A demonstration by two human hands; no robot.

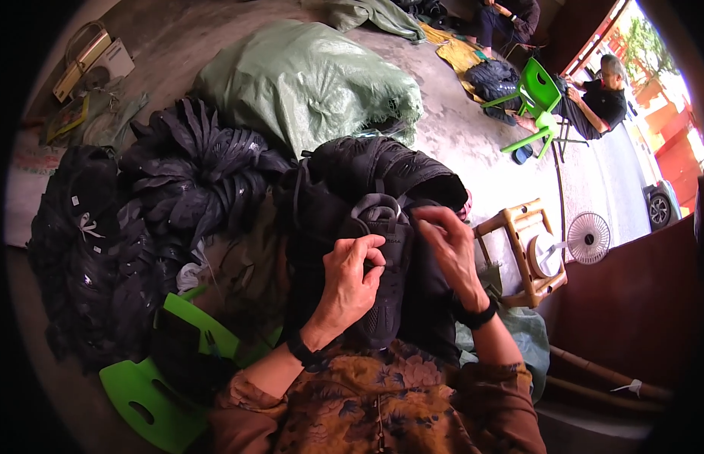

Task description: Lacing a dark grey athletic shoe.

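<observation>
A black shoe upper [382, 306] lies lengthwise on my lap, its padded collar opening pointing away from me. My left hand [350, 281] is over its left side, fingers curled in and thumb against the forefinger. Anything pinched there is too small to make out. To the right of the collar, my right hand [452, 251] is raised with bent fingers and thumb drawn together; whatever it may pinch does not show. Just beyond the upper, more black shoe uppers [375, 160] are bundled against my knees.
Heaped black uppers [193, 163] spread on the left, beside a green chair [151, 408]. A large pale green sack [307, 83] stands ahead. On the right are a bamboo stool [522, 253] and a fan [589, 237]. Two people sit farther back, near another green chair [539, 87].
</observation>
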